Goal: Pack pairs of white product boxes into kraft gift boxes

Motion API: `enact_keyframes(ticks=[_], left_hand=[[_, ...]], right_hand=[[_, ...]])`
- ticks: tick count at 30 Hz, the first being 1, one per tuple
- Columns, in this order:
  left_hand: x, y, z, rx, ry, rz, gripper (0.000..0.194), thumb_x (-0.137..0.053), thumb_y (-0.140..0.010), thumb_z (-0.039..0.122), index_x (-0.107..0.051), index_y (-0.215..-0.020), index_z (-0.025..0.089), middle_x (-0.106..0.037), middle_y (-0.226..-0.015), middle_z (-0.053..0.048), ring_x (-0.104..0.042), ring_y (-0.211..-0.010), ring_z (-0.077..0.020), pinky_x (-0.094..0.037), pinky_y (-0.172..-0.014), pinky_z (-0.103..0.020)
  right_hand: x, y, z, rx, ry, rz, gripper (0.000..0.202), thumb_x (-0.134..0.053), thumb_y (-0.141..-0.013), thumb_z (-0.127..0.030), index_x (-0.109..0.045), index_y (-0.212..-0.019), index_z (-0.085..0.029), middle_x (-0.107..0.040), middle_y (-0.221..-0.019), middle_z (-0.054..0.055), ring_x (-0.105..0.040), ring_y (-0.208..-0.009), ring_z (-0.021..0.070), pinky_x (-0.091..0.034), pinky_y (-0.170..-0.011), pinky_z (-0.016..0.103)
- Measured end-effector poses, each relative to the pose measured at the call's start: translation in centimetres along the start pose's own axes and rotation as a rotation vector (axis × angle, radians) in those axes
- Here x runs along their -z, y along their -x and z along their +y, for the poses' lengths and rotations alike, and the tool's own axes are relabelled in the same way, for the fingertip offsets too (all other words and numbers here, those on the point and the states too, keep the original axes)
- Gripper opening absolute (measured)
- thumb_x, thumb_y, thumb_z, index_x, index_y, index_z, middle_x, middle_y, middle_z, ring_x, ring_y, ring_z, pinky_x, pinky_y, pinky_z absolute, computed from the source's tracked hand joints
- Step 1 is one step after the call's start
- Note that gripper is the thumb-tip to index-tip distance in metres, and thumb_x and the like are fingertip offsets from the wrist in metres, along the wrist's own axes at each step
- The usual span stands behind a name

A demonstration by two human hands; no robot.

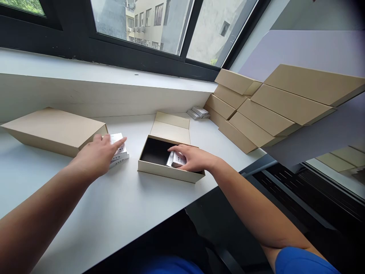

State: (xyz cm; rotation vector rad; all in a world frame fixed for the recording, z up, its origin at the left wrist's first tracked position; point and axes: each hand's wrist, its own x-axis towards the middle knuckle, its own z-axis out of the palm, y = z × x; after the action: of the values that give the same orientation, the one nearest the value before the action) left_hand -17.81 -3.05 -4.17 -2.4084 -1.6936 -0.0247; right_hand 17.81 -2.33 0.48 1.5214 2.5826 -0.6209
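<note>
My right hand [194,156] reaches into an open beige gift box [168,174] with a black inside. Its fingers and thumb close around a small white carton [177,159] with dark printing. Part of that carton is hidden by the hand. At the left, my left hand [97,154] lies over the edge of a short stack of small white cartons [121,155], one digit stretched across the top one. Its fingers are spread, and some of their tips are out of sight. Just behind it is a large beige box [54,129], closed.
The open box's lid [171,127] lies folded back toward the window wall. A few more small white cartons [198,112] sit in the far corner. Several beige boxes [273,110] are stacked at the right. The white table's [119,213] front edge slants below my arms.
</note>
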Motion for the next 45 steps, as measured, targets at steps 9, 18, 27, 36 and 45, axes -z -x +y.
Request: enact_keyframes(ticks=[9, 18, 27, 36, 45], left_hand=[[5.1, 0.7, 1.5, 0.292, 0.058, -0.537, 0.113, -0.066, -0.060, 0.011, -0.020, -0.162, 0.024, -0.068, -0.111, -0.017, -0.067, -0.068, -0.0270, -0.050, -0.053, -0.034], [5.1, -0.4, 0.4, -0.006, -0.008, -0.270, 0.081, -0.074, -0.056, 0.026, -0.056, -0.135, 0.021, -0.055, -0.142, -0.017, -0.047, -0.132, -0.0426, -0.045, -0.099, -0.049], [4.0, -0.5, 2.8, 0.016, 0.102, -0.305, 0.035, -0.065, -0.063, 0.041, -0.056, -0.090, 0.020, -0.065, -0.089, -0.014, -0.061, -0.093, -0.0359, -0.046, -0.079, -0.042], [5.3, -0.3, 2.5, 0.093, 0.130, -0.385, 0.031, -0.063, -0.057, 0.022, -0.040, -0.077, 0.025, -0.062, -0.082, -0.009, -0.062, -0.083, -0.0317, -0.035, -0.058, -0.035], [7.8, -0.3, 2.3, 0.028, 0.102, -0.142, 0.035, -0.063, -0.071, 0.050, -0.044, -0.086, 0.026, -0.064, -0.085, -0.005, -0.060, -0.076, -0.0278, -0.036, -0.060, -0.035]], right_hand=[[-0.3, 0.8, 0.2, -0.105, -0.083, 0.052, 0.080, -0.041, -0.090, -0.080, -0.037, -0.156, -0.034, -0.052, -0.152, 0.005, -0.058, -0.128, 0.0323, -0.045, -0.105, 0.045], [-1.4, 0.2, 1.5, 0.109, -0.184, 0.135, 0.065, -0.040, -0.100, -0.064, -0.035, -0.157, -0.032, -0.059, -0.145, 0.007, -0.058, -0.128, 0.0269, -0.044, -0.107, 0.044], [-1.8, -1.8, 0.3, 0.194, -0.163, 0.170, 0.047, -0.043, -0.101, -0.057, -0.064, -0.127, -0.024, -0.073, -0.096, 0.006, -0.066, -0.092, 0.0226, -0.048, -0.082, 0.036], [-2.0, -1.5, 0.4, 0.221, -0.290, 0.182, 0.034, -0.060, -0.093, -0.051, -0.066, -0.111, -0.022, -0.071, -0.082, 0.001, -0.056, -0.063, 0.0128, -0.043, -0.067, 0.029], [-2.3, -1.4, 0.6, 0.244, -0.348, 0.237, 0.053, -0.061, -0.092, -0.050, -0.049, -0.136, -0.023, -0.068, -0.102, 0.005, -0.062, -0.085, 0.0182, -0.049, -0.077, 0.034]])
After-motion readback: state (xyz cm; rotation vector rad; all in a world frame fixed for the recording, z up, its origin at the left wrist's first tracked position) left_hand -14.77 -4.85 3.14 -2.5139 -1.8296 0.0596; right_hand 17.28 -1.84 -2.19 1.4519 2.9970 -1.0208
